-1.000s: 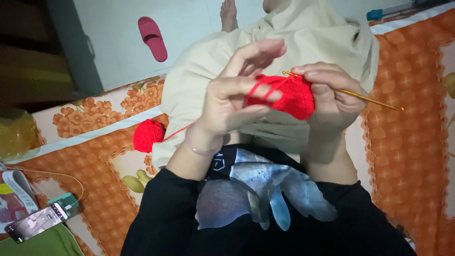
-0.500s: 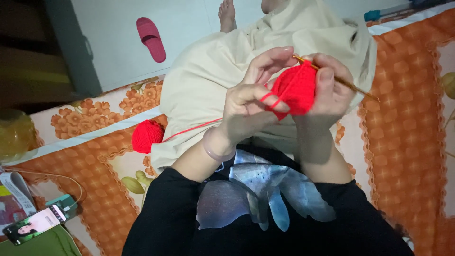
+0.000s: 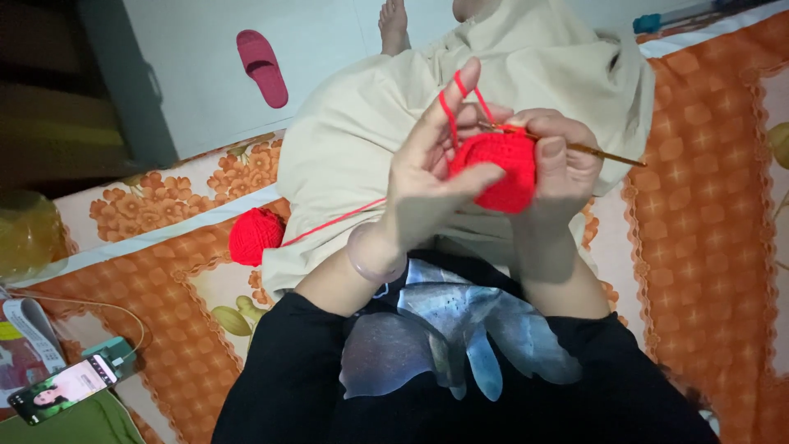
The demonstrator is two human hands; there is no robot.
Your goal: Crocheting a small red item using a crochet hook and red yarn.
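A small red crochet piece (image 3: 501, 168) is held up over my lap between both hands. My left hand (image 3: 431, 177) pinches its left edge with the thumb, and red yarn loops over the raised index finger. My right hand (image 3: 563, 160) grips the piece's right side together with a golden crochet hook (image 3: 604, 153), whose tip sits at the top of the work. A strand of yarn runs down across my beige skirt (image 3: 362, 140) to a red yarn ball (image 3: 256, 236) lying on the mattress at the left.
I sit on an orange patterned mattress (image 3: 707, 222). A phone (image 3: 62, 388) with a lit screen lies at the lower left by a cable and a yellowish bag (image 3: 25, 234). A pink slipper (image 3: 263, 66) rests on the pale floor beyond, and my bare foot (image 3: 393, 18) shows at the top.
Both hands have tilted the red piece, and the left index finger now stands up with yarn over it. The hook points further out to the right than half a second ago.
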